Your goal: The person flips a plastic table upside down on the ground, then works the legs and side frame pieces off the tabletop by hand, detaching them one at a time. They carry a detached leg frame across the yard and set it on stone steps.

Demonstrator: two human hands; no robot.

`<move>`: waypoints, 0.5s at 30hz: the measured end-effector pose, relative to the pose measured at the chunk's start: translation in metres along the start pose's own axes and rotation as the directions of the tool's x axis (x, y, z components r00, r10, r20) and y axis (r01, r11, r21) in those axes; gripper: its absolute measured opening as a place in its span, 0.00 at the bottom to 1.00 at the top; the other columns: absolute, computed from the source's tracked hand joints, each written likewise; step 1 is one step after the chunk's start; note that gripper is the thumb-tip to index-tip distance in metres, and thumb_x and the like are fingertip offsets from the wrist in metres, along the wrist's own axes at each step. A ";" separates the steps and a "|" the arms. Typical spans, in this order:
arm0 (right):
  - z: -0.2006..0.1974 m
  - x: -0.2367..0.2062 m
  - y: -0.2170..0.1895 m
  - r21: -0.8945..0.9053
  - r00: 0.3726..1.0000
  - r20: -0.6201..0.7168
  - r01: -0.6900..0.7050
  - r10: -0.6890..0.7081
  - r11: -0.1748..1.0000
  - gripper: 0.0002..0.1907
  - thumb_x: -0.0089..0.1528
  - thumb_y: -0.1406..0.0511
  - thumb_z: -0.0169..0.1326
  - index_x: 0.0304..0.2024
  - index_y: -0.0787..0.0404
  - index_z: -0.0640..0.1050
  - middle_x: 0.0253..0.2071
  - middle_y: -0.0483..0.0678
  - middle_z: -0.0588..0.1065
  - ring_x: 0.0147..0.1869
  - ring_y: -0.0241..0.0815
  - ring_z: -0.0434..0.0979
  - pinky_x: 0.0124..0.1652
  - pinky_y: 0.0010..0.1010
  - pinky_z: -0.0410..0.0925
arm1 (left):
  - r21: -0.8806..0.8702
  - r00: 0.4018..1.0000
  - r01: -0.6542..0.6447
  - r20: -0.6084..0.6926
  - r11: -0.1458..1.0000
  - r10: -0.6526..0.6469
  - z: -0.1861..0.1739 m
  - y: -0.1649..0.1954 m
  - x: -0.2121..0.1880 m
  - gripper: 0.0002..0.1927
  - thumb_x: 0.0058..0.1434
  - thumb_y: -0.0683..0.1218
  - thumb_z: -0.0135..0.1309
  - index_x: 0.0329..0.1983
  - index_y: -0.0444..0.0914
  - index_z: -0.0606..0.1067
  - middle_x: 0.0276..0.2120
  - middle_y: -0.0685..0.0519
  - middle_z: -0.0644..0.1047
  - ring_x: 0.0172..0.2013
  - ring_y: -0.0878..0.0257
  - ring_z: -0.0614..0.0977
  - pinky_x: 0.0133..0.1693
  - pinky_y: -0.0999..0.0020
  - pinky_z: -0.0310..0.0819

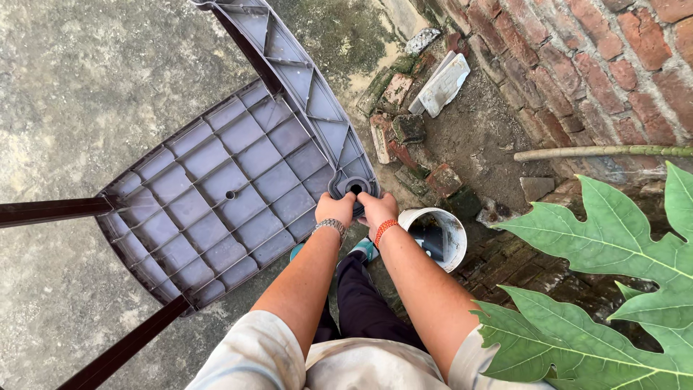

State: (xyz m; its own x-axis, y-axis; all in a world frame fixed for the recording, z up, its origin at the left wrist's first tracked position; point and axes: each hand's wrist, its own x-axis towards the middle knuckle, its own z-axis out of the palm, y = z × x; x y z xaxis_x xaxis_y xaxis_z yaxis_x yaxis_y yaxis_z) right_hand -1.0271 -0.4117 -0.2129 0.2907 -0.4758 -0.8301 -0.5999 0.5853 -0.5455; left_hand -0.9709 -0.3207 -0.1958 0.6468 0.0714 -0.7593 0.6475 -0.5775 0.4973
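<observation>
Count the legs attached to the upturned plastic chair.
2 dark brown legs are attached: one runs out past the left edge, one runs toward the bottom left. The round corner socket under both hands' grip is empty. The fourth corner lies outside the picture.

Pretty even daylight here, soft and overcast-looking, no glare and no hard shadows. Around the left hand (335, 209) everything's sharp. The big green leaf (599, 289) to the right of the right hand (377, 209) looks slightly soft (closest to the lens). Edges bend a little, wide-angle style.
</observation>
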 end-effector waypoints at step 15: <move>0.006 -0.004 -0.007 -0.014 0.998 -0.060 -0.026 0.025 1.000 0.26 0.56 0.66 0.63 0.53 0.65 0.68 0.49 0.55 0.76 0.47 0.49 0.80 0.35 0.44 0.74 | 0.099 0.999 0.034 0.009 0.995 -0.035 0.002 0.001 0.004 0.31 0.52 0.59 0.60 0.50 0.31 0.75 0.43 0.37 0.82 0.45 0.46 0.87 0.47 0.57 0.82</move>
State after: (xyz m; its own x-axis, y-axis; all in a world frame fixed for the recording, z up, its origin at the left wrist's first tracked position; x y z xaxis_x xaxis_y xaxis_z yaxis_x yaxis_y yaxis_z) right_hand -1.0194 -0.4096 -0.2060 0.2303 -0.4993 -0.8353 -0.6178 0.5882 -0.5219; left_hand -0.9681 -0.3227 -0.1992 0.6201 0.0839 -0.7801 0.6258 -0.6525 0.4273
